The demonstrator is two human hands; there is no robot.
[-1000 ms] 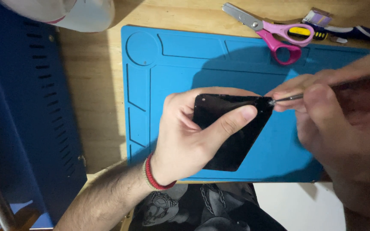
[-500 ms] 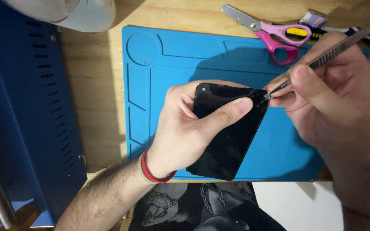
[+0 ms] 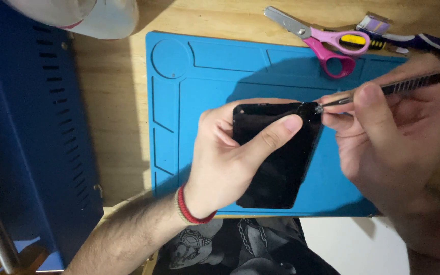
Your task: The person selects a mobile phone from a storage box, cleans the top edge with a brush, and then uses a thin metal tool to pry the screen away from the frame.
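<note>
1. Since half a second ago, the slim metal prying tool has dropped from a steep slant to nearly level, its tip staying at the flat black glossy phone panel's top right corner; the work there goes on.
2. The left hand is closed round the panel, thumb across its face, above the blue silicone work mat.
3. The right hand pinches the tool.
4. The panel looks dark, with the probed corner scuffed.

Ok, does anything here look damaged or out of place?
Yes: the black phone, gripped by the left hand, looks chipped and whitish at its top right corner, where the metal pry tool in the right hand touches it. The pink-handled scissors lie half off the blue mat.
</note>
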